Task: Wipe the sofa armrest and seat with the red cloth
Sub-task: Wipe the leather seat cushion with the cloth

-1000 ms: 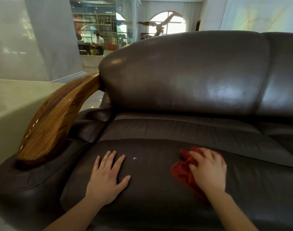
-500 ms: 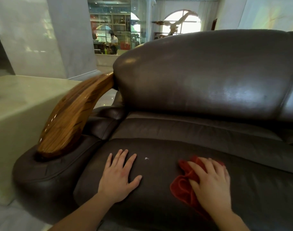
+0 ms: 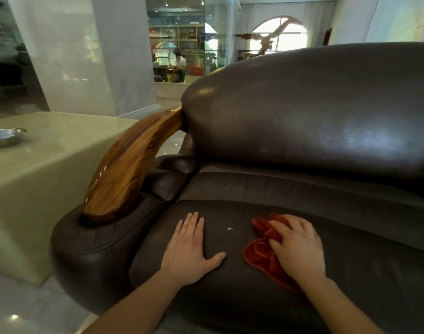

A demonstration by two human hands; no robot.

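A dark brown leather sofa fills the view, with its seat cushion [image 3: 230, 297] low in front. Its armrest [image 3: 124, 169] is a curved polished wooden piece above a leather pad [image 3: 90, 239] at the left. My right hand [image 3: 300, 247] presses a crumpled red cloth [image 3: 261, 254] onto the seat, fingers curled over it. My left hand [image 3: 189, 247] lies flat on the seat to the left, fingers together, holding nothing. A small white speck [image 3: 229, 229] sits on the leather between the two hands.
A pale stone side table [image 3: 37, 169] stands left of the armrest with a metal dish [image 3: 3, 137] on it. The sofa backrest [image 3: 314, 112] rises behind the seat. A person stands far back in a mirrored area [image 3: 179, 61]. Pale floor shows at the bottom left.
My view has swung left, showing more of the side table and the dish. My right hand with the cloth has slid left on the seat, closer to the white speck. My left hand stays flat.
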